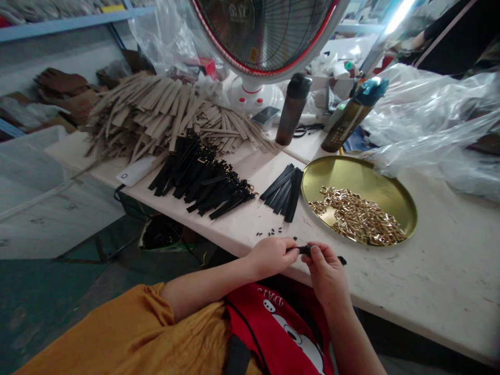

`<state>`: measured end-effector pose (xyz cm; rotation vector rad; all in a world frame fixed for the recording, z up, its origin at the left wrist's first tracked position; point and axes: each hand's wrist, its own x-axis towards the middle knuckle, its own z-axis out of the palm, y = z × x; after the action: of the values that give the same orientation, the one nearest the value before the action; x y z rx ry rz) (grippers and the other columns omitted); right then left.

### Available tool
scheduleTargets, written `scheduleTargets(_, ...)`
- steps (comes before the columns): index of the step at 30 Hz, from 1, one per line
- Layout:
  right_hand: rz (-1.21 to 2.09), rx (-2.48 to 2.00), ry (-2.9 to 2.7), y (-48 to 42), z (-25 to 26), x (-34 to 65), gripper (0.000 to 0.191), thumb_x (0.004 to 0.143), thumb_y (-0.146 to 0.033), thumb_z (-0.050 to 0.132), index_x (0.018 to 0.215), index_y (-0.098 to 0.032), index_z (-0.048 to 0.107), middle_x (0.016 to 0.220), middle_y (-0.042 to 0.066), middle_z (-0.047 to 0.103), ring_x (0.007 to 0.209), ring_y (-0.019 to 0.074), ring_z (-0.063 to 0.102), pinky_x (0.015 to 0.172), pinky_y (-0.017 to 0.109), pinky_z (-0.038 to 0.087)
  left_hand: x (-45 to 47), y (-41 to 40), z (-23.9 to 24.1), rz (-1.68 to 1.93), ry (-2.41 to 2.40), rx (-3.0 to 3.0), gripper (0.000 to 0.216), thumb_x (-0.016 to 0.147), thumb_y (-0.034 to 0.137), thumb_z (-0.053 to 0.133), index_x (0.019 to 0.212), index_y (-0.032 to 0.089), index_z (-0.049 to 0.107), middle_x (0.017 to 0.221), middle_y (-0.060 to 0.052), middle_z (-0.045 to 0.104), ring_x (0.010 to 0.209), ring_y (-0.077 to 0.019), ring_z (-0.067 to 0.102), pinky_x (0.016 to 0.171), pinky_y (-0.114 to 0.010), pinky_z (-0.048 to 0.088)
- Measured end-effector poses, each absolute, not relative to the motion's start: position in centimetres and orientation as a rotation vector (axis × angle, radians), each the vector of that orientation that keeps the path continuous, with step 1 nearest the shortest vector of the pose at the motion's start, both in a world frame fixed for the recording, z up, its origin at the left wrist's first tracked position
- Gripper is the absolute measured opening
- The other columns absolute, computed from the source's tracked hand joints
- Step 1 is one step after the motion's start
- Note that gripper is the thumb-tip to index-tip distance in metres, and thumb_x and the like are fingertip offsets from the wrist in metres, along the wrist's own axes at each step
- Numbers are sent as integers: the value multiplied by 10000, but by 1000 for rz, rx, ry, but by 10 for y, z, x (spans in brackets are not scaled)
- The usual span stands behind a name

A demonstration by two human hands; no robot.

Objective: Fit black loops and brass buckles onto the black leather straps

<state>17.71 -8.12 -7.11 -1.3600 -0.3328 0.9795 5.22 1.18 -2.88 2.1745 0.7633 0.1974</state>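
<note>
Both hands meet at the table's front edge, closed on one black strap (303,250). My left hand (272,256) pinches its left part. The fingers of my right hand (325,266) wrap its other part, and a dark end (342,260) shows beyond them. Whether a buckle sits between the fingers I cannot make out. Just beyond the hands lie tiny black pieces (272,232) and a small fan of loose black straps (284,190). Left of these is a heap of black straps with gold buckles (203,179). To the right, a round gold tray (359,169) carries many small gold buckles (357,216).
A big pile of beige strips (152,114) covers the table's back left. Behind stand a fan (255,96), a dark bottle (294,109) and an olive bottle (347,122), with scissors (308,129) between. Clear plastic sheeting (441,120) lies at right. Another person (461,36) is at back right.
</note>
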Motion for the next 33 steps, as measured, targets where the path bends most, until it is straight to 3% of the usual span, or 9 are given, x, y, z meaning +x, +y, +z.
scheduleTargets(11, 1151, -1081, -5, -80, -77, 164, 232, 569, -295, 777, 690, -189, 609, 679, -45, 613, 528, 42, 528, 503, 131, 460, 52, 1, -31, 213, 744, 2165, 244, 833, 291, 394, 777, 176, 602, 679, 7, 598, 611, -111, 507, 536, -208, 306)
scheduleTargets(19, 787, -1549, -415, -86, -72, 166, 226, 726, -393, 641, 774, -188, 558, 635, -39, 576, 582, 98, 543, 609, 228, 428, 52, 4, -36, 198, 763, 2126, 260, 833, 299, 380, 781, 175, 602, 656, 3, 584, 619, -118, 511, 544, -208, 321)
scheduleTargets(27, 1030, -1515, -427, -87, -81, 167, 246, 708, -417, 647, 779, -188, 596, 676, -22, 589, 637, 115, 531, 618, 229, 421, 52, 3, -43, 125, 820, 2186, 282, 853, 316, 347, 846, 175, 590, 746, -31, 621, 691, -157, 554, 612, -237, 374)
scheduleTargets(33, 1138, -1229, -162, -81, -77, 174, 272, 608, -328, 745, 815, -218, 607, 744, -35, 617, 574, 73, 536, 594, 211, 464, 55, 7, -40, 139, 711, 2027, 314, 830, 247, 377, 1121, 155, 448, 970, -74, 610, 853, -176, 570, 744, -273, 426)
